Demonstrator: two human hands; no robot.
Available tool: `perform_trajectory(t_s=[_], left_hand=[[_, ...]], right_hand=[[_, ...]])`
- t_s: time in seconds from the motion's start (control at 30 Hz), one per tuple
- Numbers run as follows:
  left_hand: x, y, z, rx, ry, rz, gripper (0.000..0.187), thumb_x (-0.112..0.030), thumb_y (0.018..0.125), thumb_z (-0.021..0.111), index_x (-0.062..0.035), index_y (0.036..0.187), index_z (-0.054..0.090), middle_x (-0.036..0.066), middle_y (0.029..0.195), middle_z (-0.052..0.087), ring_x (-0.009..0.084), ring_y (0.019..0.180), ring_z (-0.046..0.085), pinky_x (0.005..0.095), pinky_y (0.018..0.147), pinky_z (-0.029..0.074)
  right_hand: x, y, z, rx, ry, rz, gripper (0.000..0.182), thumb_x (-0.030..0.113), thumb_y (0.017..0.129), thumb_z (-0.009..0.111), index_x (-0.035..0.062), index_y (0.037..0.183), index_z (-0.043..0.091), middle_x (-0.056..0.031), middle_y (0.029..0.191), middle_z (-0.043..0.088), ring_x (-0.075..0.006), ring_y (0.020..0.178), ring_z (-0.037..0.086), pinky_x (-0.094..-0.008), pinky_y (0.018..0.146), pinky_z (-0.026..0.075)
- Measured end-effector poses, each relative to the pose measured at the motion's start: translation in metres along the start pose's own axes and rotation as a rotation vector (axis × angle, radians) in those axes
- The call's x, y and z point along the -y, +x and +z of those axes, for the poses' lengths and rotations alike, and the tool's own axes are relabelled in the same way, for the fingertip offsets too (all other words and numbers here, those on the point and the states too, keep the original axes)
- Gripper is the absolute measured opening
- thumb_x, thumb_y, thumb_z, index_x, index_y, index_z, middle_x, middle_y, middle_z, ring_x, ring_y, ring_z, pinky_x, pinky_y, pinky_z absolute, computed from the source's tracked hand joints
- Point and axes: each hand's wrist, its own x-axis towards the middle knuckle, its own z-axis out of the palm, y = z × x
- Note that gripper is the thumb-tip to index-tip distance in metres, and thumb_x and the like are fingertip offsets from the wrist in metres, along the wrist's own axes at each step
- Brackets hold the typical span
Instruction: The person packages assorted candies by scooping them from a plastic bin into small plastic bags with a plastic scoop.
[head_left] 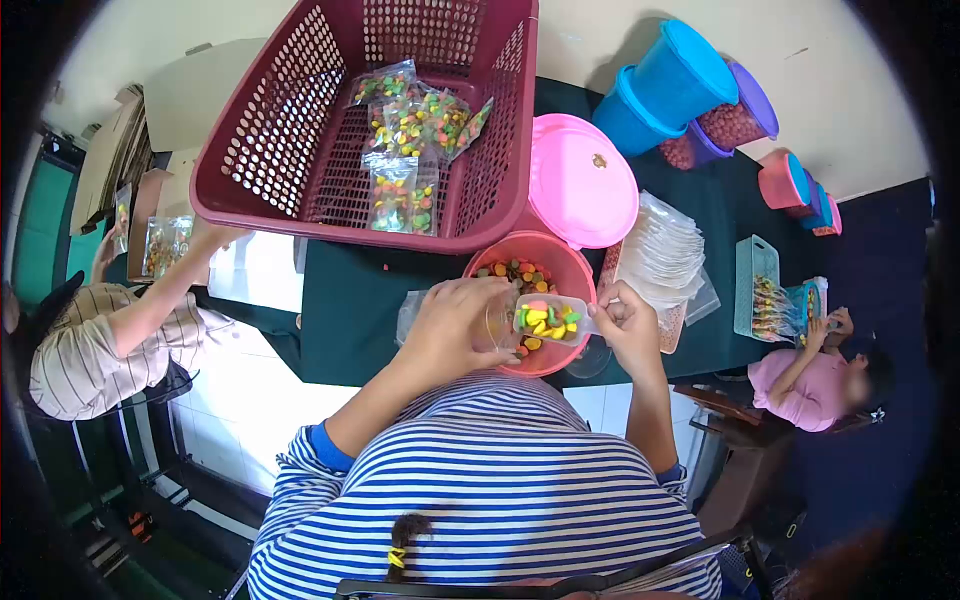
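My right hand (630, 325) grips the handle of a small clear scoop (584, 318), its fingers closed. Yellow, green and pink candies (545, 320) fill the scoop, which is held level over an orange-pink tub (575, 268). Curled around a see-through container (498, 325), my left hand (455, 322) is at the left side of the tub; the container's exact shape is hard to make out. The scoop's tip is close beside that container. More coloured candies (525, 270) lie inside the tub, partly hidden by my hands.
A maroon basket (480, 242) holding bagged candies (405, 125) stands behind left. Nearby are a pink-lidded tub (583, 180), a stack of clear bags (660, 250), blue tubs (685, 75) and a teal basket (745, 290). One person (110, 340) works at left, another (800, 385) at right.
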Motion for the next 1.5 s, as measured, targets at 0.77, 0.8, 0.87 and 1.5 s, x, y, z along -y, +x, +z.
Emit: perform_trajectory(t_s=[0.77,0.8,0.87,1.5], left_hand=[[-0.007,0.004,0.017,-0.03,0.052,0.004,0.076,-0.031,0.062,0.088,-0.0121,0.128,0.055,0.008,0.129,0.059,0.0316,0.12,0.053,0.0467,0.102,0.038],[-0.008,0.004,0.018,-0.017,0.053,0.005,0.075,-0.031,0.062,0.088,-0.0117,0.128,0.056,0.008,0.126,0.06,0.0312,0.118,0.054,0.0462,0.1,0.039],[-0.012,0.007,0.022,-0.021,-0.008,0.031,0.074,-0.03,0.062,0.087,-0.0114,0.127,0.057,0.009,0.123,0.062,0.0304,0.115,0.056,0.0451,0.098,0.041],[0.026,-0.017,-0.012,-0.371,-0.345,-0.212,0.055,-0.024,0.074,0.082,-0.0032,0.12,0.059,0.011,0.112,0.067,0.0258,0.104,0.064,0.0368,0.091,0.049]], right_hand=[[0.021,-0.005,0.004,-0.023,-0.44,-0.116,0.015,0.012,0.089,0.067,0.0071,0.085,0.054,-0.0019,0.051,0.045,-0.0087,0.047,0.046,-0.0286,0.046,0.034],[0.031,-0.006,0.009,-0.022,-0.44,-0.117,0.015,0.012,0.089,0.067,0.0071,0.085,0.054,-0.0019,0.051,0.045,-0.0087,0.047,0.046,-0.0286,0.046,0.034],[0.056,-0.009,0.022,-0.086,-0.804,-0.516,0.014,0.018,0.086,0.069,0.0099,0.085,0.057,-0.0067,0.054,0.052,-0.0207,0.049,0.058,-0.0359,0.047,0.042],[-0.018,0.011,0.028,0.09,-1.258,-0.29,0.023,0.03,0.087,0.066,0.0072,0.089,0.063,-0.015,0.074,0.066,-0.0315,0.067,0.066,-0.0439,0.059,0.049]])
